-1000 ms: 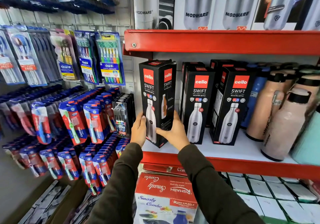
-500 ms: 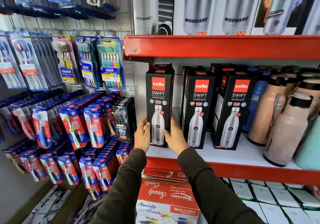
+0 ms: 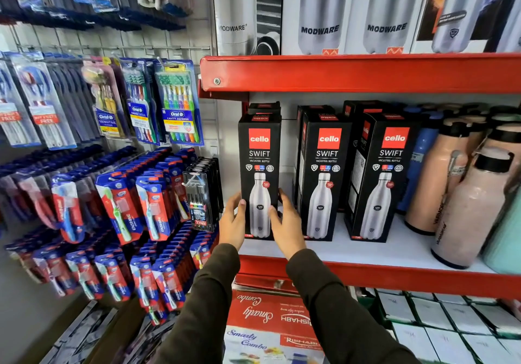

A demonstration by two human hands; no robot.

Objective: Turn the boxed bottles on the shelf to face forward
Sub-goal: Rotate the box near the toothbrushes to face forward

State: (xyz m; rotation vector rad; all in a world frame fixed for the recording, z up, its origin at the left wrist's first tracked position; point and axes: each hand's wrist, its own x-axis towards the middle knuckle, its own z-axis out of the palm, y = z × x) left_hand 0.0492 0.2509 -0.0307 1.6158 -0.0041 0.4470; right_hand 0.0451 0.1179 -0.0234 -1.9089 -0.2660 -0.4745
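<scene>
Three black boxed bottles marked "cello SWIFT" stand in a row on the white shelf point(image 3: 366, 253). The left box point(image 3: 259, 149) stands upright at the shelf's left end, its front face toward me. My left hand point(image 3: 232, 224) presses its lower left edge. My right hand point(image 3: 286, 224) grips its lower right edge, thumb on the front. The middle box point(image 3: 326, 166) and the right box point(image 3: 387, 166) also show their fronts, each turned slightly so a side panel shows. More black boxes stand behind them, mostly hidden.
Loose beige and blue bottles point(image 3: 462, 194) crowd the shelf's right part. Toothbrush packs point(image 3: 146, 203) hang on a wire grid to the left. A red shelf edge point(image 3: 352, 73) runs overhead with Modware boxes above. A red Smarty Combo carton point(image 3: 270, 324) sits below.
The left box, held angled with two faces showing a second ago, has been turned to face me and now stands square on the shelf. Both hands stayed at its lower edges.
</scene>
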